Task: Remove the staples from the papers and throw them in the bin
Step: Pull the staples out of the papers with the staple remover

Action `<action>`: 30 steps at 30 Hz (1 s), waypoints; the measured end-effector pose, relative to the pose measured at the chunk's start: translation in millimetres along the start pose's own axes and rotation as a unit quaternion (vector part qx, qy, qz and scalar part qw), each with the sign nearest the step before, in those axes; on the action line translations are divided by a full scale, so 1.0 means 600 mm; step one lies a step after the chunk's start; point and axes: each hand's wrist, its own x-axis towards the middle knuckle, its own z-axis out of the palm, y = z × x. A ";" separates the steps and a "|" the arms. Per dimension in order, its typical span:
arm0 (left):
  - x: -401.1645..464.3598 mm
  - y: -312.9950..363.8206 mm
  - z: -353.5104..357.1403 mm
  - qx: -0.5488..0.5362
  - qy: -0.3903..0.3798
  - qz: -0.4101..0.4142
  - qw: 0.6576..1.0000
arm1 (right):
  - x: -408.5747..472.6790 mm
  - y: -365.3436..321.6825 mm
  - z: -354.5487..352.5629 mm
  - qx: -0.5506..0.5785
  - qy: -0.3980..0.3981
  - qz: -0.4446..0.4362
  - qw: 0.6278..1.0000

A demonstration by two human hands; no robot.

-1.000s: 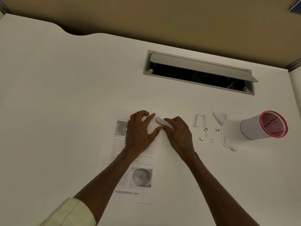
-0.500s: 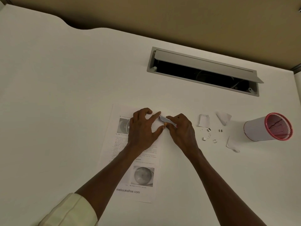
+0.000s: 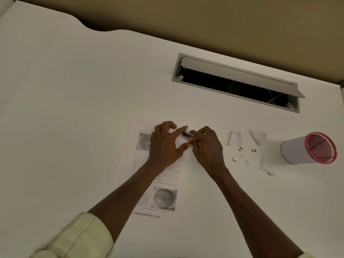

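Observation:
Printed papers (image 3: 149,194) with eye pictures lie flat on the white desk (image 3: 74,108). My left hand (image 3: 165,146) presses down on the upper right part of the papers, fingers spread, forefinger and thumb bracketing the top right corner. My right hand (image 3: 206,148) is closed on a small metal staple remover (image 3: 188,134), whose tip sits at that corner by my left forefinger. Several pulled staples (image 3: 241,156) lie loose on the desk to the right. A white bin with a red mesh rim (image 3: 305,148) lies on its side at the far right, mouth facing right.
Torn paper scraps lie between my right hand and the bin: one (image 3: 235,138) near the staples, another (image 3: 257,135) behind them, a third (image 3: 266,167) in front of the bin. An open grey cable hatch (image 3: 238,81) is set in the desk behind.
My hands have stayed at the papers' top right corner. My left forefinger has stretched further over the remover's tip, and the remover has tilted slightly.

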 end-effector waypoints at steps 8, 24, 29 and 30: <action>0.003 0.000 0.001 0.010 0.002 0.001 1.000 | 0.009 0.011 0.004 0.050 -0.021 0.017 0.998; 0.003 -0.002 -0.003 -0.017 -0.007 0.015 1.000 | -0.001 -0.008 0.006 0.063 -0.049 -0.033 0.996; -0.001 -0.003 -0.001 -0.019 -0.008 0.008 1.000 | -0.015 -0.007 0.003 0.066 -0.034 -0.013 0.997; 0.000 -0.004 -0.001 -0.016 -0.006 0.009 1.000 | -0.019 -0.004 0.004 0.069 -0.029 -0.001 0.997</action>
